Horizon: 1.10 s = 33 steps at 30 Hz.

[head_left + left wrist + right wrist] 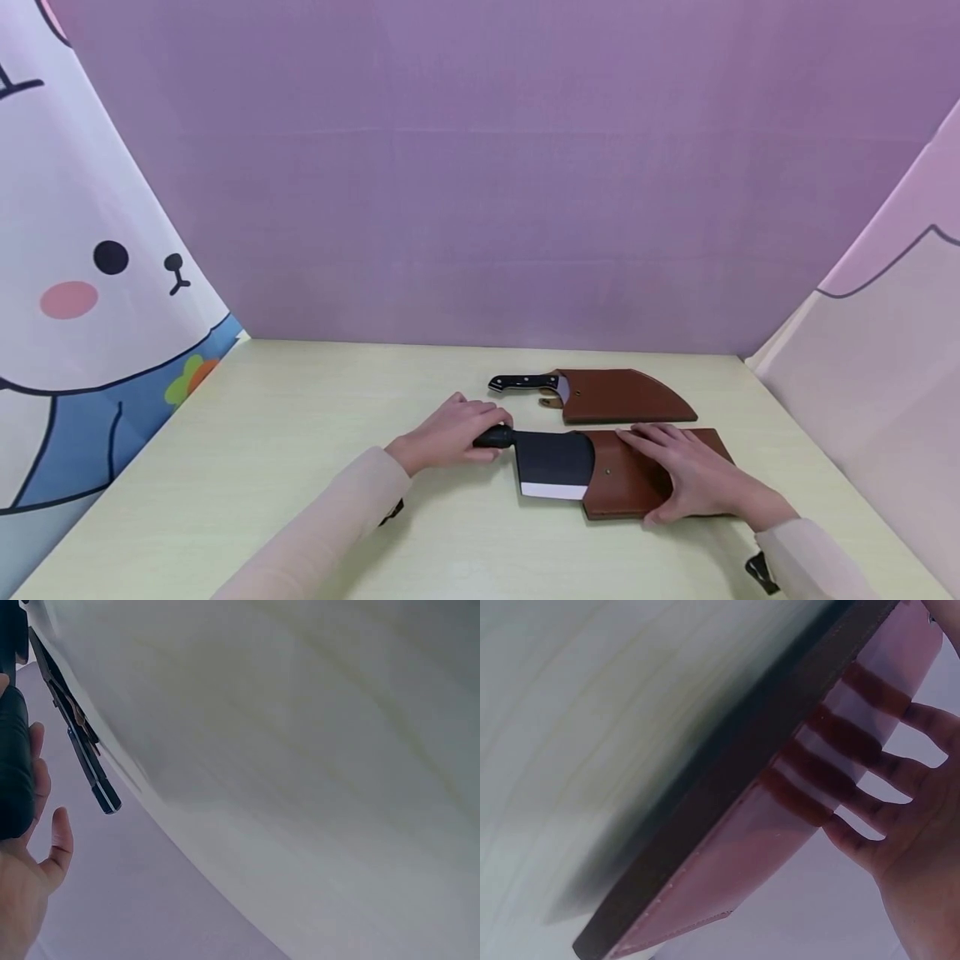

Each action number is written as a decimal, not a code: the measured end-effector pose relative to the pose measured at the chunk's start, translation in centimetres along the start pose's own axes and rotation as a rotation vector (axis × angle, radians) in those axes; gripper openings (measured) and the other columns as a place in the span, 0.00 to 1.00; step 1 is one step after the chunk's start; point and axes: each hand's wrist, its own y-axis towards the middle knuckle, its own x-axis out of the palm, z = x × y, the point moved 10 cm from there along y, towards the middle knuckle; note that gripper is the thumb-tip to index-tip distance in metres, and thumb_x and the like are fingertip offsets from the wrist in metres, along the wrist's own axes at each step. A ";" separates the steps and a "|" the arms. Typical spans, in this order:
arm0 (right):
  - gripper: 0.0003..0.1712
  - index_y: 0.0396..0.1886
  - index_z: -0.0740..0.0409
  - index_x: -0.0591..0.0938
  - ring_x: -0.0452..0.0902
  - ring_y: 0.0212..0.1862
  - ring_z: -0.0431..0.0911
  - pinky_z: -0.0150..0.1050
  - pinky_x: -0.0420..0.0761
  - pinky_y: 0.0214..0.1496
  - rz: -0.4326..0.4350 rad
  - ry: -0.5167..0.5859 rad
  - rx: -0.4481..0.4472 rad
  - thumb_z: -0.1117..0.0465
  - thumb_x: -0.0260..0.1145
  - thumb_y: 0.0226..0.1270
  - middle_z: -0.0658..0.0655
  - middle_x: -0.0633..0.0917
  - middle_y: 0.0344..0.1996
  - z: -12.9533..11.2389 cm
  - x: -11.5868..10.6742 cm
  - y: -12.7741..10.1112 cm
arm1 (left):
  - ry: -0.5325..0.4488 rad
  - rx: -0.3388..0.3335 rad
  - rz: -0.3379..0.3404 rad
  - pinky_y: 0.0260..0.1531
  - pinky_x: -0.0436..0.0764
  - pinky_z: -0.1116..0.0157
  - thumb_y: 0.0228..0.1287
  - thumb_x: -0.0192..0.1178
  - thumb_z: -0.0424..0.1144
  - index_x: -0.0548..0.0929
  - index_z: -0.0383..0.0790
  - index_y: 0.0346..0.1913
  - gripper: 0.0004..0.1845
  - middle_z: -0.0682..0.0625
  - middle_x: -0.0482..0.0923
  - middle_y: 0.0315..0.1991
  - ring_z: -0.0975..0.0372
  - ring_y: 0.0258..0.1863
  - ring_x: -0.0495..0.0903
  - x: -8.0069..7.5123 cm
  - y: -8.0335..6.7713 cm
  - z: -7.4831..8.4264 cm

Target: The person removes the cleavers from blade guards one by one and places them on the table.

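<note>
In the head view my left hand (456, 432) grips the black handle (493, 437) of a cleaver. Its dark blade (553, 458), with a bright cutting edge towards me, goes part way into a brown leather sheath (626, 479). My right hand (693, 473) holds that sheath from above, fingers spread over the far side and thumb at the near edge. The left wrist view shows the left hand (26, 877) round the thick handle (15, 765). Seen from the right wrist, the fingertips meet the shiny sheath (735, 847), which mirrors them.
Behind lies a second knife with a black riveted handle (525, 382), its blade in another brown sheath (626, 396). The pale wooden table (315, 400) ends at a purple back wall (480, 208). Printed cloth panels (90, 275) stand at both sides.
</note>
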 end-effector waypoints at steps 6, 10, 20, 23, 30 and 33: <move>0.62 0.66 0.50 0.66 0.65 0.59 0.63 0.64 0.65 0.50 0.006 0.004 -0.003 0.24 0.67 0.28 0.63 0.70 0.60 -0.1 -0.1 0.0 | 0.001 0.008 0.007 0.39 0.65 0.66 0.59 0.56 0.52 0.72 0.55 0.53 0.19 0.60 0.77 0.42 0.67 0.40 0.75 -0.1 -0.1 0.0; 0.62 0.65 0.50 0.66 0.65 0.59 0.63 0.64 0.66 0.50 0.014 -0.003 -0.007 0.24 0.67 0.28 0.63 0.70 0.60 0.0 -0.2 -0.1 | 0.006 0.011 0.008 0.39 0.65 0.66 0.59 0.56 0.52 0.72 0.55 0.53 0.19 0.60 0.77 0.42 0.67 0.40 0.75 0.0 -0.2 -0.1; 0.62 0.65 0.50 0.66 0.65 0.59 0.63 0.64 0.65 0.50 0.012 -0.013 0.003 0.26 0.69 0.28 0.62 0.70 0.60 0.3 -0.2 -0.3 | 0.003 0.013 0.012 0.40 0.66 0.65 0.59 0.56 0.52 0.72 0.55 0.53 0.19 0.59 0.77 0.43 0.67 0.42 0.76 -0.1 -0.4 -0.3; 0.61 0.65 0.49 0.66 0.65 0.59 0.63 0.64 0.65 0.50 0.010 -0.014 0.008 0.25 0.69 0.28 0.62 0.70 0.60 0.4 -0.2 -0.4 | -0.001 0.013 0.016 0.40 0.65 0.65 0.59 0.56 0.52 0.71 0.55 0.53 0.19 0.60 0.77 0.43 0.67 0.42 0.76 -0.2 -0.5 -0.4; 0.61 0.65 0.49 0.66 0.65 0.60 0.64 0.64 0.65 0.50 0.006 -0.011 0.015 0.25 0.69 0.28 0.63 0.70 0.60 0.6 -0.3 -0.5 | -0.016 0.017 0.027 0.40 0.65 0.65 0.59 0.56 0.52 0.72 0.55 0.53 0.19 0.60 0.77 0.43 0.67 0.41 0.75 -0.3 -0.7 -0.5; 0.61 0.65 0.50 0.67 0.65 0.59 0.64 0.64 0.65 0.50 0.014 -0.014 0.013 0.25 0.68 0.28 0.63 0.70 0.60 0.5 -0.4 -0.5 | -0.012 0.017 0.030 0.40 0.65 0.65 0.59 0.56 0.52 0.72 0.55 0.53 0.19 0.60 0.77 0.43 0.67 0.41 0.75 -0.2 -0.7 -0.7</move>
